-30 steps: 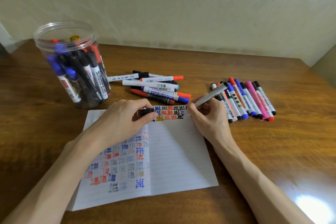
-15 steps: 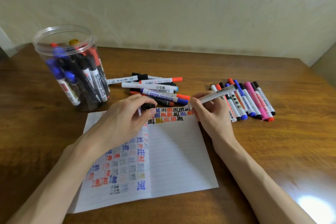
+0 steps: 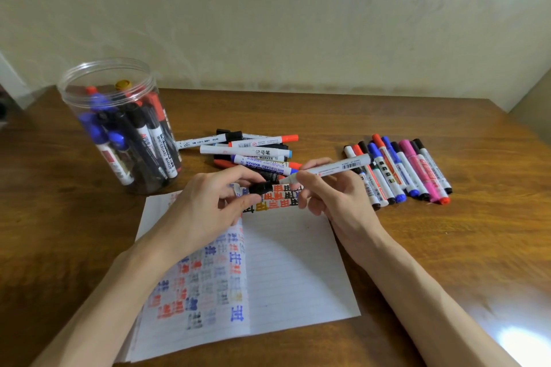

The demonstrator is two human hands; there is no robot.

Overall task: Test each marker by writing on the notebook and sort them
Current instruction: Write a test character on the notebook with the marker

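Above notebook (image 3: 292, 262), marker (image 3: 343, 165) between fingers (image 3: 319, 161) — uncapped

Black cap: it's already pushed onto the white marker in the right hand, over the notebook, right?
Not yet. The head view shows the black cap pinched in the left hand, apart from the white marker that the right hand holds over the notebook.

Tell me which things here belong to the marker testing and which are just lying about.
In the job: white marker, held uncapped; black cap; notebook with test marks; jar of markers; loose pile of markers; neat row of markers.
Lying about: only the table, and a dark thing at the left edge, too cut off to tell.
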